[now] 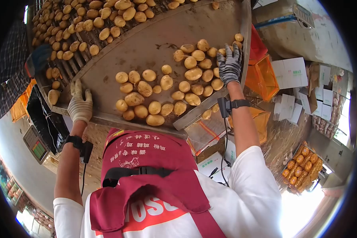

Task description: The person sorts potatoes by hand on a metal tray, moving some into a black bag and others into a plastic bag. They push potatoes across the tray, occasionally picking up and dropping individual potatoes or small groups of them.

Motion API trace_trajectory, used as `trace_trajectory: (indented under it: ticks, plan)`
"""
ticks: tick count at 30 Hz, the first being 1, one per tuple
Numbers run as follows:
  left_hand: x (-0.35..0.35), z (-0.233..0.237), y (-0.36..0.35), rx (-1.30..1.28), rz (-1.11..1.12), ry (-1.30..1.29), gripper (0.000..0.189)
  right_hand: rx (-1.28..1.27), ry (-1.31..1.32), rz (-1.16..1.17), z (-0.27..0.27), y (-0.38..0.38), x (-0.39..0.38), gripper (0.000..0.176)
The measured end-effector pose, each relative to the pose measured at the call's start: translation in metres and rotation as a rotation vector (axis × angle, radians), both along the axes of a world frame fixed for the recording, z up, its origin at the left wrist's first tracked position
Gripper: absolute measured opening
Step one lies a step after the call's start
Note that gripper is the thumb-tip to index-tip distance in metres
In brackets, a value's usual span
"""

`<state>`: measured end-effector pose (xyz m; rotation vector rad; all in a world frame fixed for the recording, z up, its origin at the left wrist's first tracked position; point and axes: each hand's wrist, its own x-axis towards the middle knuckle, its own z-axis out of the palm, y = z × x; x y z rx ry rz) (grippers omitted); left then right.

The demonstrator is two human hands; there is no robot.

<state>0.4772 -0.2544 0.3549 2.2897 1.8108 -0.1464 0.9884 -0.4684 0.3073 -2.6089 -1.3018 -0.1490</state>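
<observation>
Has at far left a co-worker's gloved hand [39, 58] beside the rollers [69, 67]. Rests the left hand [80, 104], with fingers extended and gripping nothing, on the tray's [103, 83] near left corner. Has potatoes [144, 89] scattered from mid-tray to the right edge. Holds the right hand [229, 66], with fingers spread, over the rightmost ones, just inside that edge; hard to tell, from above, whether touching any.

The apron [150, 152] reads 鸡精 and 鸡粉 — the shirt [234, 194], partly covered, "OSO".
</observation>
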Motion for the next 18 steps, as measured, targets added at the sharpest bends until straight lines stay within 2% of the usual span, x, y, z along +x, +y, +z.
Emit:
trace_trajectory:
  ticks: [6,9,11,18]
  plan:
    - [0.001,0.003,-0.001,-0.022,0.008,0.038,0.064,0.029,0.024,-0.003,-0.002,-0.003,0.0,0.057]
    - [-0.002,-0.002,0.001,0.051,-0.03,0.023,0.064,0.018,0.017,-0.011,-0.004,-0.002,0.001,0.057]
    - [0.005,0.008,-0.001,-0.034,0.026,0.04,0.062,0.04,0.065,-0.02,-0.006,-0.002,0.003,0.058]
    - [0.0,0.002,0.0,-0.023,0.02,0.006,0.062,0.029,0.037,-0.035,-0.006,0.001,-0.006,0.058]
